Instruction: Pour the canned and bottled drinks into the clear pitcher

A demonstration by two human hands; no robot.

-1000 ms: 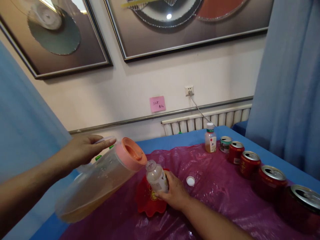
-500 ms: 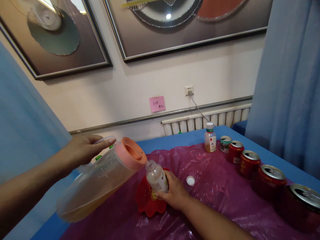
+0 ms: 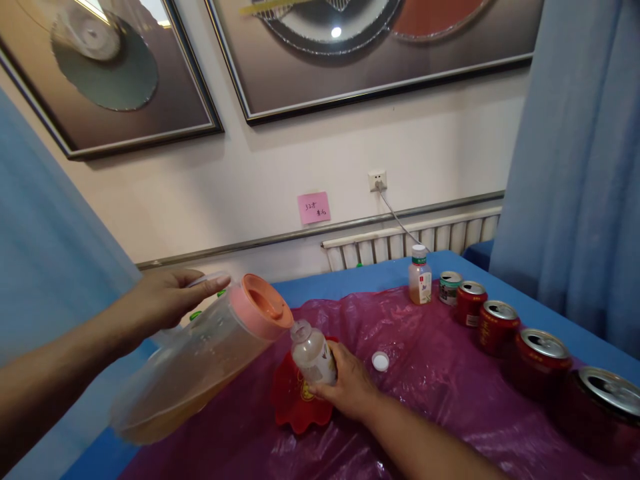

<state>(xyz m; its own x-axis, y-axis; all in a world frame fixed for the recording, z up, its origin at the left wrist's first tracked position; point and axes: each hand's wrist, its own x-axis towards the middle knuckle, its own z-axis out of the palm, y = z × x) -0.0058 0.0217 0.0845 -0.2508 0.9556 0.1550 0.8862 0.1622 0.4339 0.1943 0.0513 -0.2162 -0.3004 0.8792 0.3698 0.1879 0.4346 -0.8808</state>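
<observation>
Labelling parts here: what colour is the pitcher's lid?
Orange-pink, best seen in the head view.

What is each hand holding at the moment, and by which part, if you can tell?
The left hand holds the pitcher by its handle; the right hand grips the open bottle around its body.

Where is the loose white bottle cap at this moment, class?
In the head view, the white cap lies on the purple plastic sheet, just right of the right hand and left of the row of cans.
</observation>
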